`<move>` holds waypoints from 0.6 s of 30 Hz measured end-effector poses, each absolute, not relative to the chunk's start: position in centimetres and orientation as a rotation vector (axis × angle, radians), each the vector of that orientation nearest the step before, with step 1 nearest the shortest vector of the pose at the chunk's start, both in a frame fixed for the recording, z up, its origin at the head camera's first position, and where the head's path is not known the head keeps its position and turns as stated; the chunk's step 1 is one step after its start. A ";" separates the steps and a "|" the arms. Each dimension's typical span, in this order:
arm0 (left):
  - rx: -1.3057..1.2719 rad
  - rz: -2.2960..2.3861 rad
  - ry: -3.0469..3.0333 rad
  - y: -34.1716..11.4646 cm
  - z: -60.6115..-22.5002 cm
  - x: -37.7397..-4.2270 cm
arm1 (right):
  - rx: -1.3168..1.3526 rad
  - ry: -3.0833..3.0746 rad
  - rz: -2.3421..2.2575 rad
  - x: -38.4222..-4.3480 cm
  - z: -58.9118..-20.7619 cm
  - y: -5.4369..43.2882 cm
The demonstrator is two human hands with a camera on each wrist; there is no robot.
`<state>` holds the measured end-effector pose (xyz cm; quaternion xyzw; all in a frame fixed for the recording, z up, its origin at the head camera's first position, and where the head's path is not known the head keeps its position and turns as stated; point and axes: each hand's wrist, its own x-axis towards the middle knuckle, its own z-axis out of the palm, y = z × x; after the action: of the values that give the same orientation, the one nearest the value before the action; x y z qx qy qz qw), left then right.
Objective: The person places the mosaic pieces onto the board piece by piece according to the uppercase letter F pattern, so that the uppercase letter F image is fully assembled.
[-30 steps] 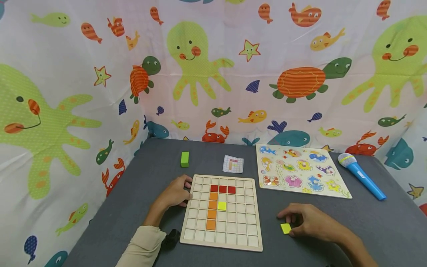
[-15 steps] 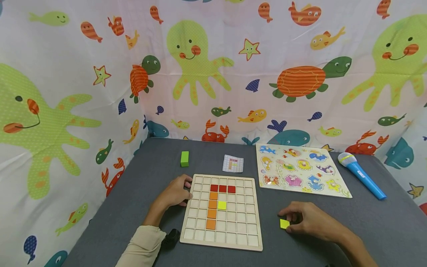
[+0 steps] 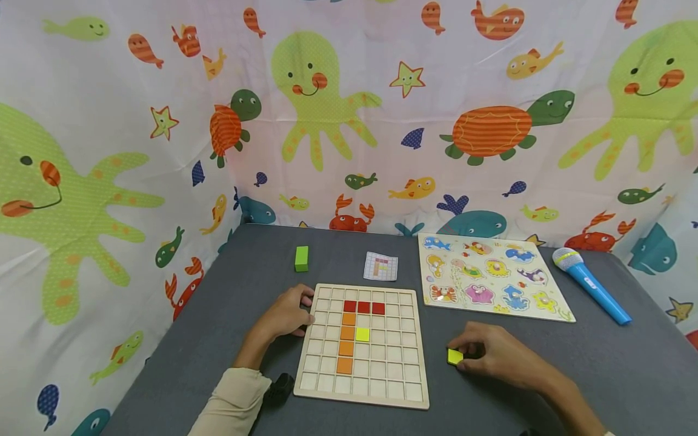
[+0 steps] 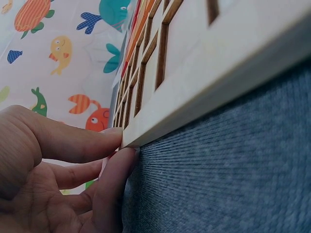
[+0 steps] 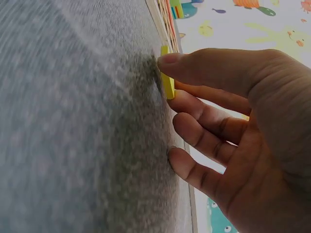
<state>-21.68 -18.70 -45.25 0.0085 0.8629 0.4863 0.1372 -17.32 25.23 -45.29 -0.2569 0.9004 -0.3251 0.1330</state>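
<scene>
A wooden grid board [image 3: 376, 378] lies on the dark grey table. Three red tiles [image 3: 363, 307] form a row on it, several orange tiles [image 3: 346, 348] run down one column, and one yellow tile [image 3: 362, 334] sits beside that column. My left hand [image 3: 288, 313] pinches the board's left rim, thumb [image 4: 97, 145] on top and a finger at its lower edge in the left wrist view. To the right of the board, my right hand [image 3: 493, 354] holds another yellow square tile [image 3: 455, 356] between thumb and fingers. That tile [image 5: 167, 80] stands edge-on, close over the cloth, in the right wrist view.
Behind the board are a green block [image 3: 302, 258] and a small card with a coloured grid pattern [image 3: 380, 266]. A sea-animal puzzle board [image 3: 458, 281] lies at back right, beside a blue toy microphone [image 3: 597, 290]. A printed curtain [image 3: 371, 66] hangs behind the table.
My right hand has picked the yellow tile up off the table and moved it left and slightly away from me. The left hand has stayed on the board's rim.
</scene>
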 end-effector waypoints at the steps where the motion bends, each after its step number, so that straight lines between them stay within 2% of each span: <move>1: 0.025 1.408 2.498 -18.7 -45.2 -21.7 | -0.754 2.617 -0.943 -17.4 -45.3 25.1; 18: 0.007 1.403 2.495 -18.6 -45.2 -21.8 | -0.784 2.644 -0.968 -18.4 -44.6 21.5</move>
<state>-21.75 -18.64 -45.25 0.0025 0.8631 0.4854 0.1391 -18.37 21.46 -44.64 -0.2667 0.8992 -0.3292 0.1093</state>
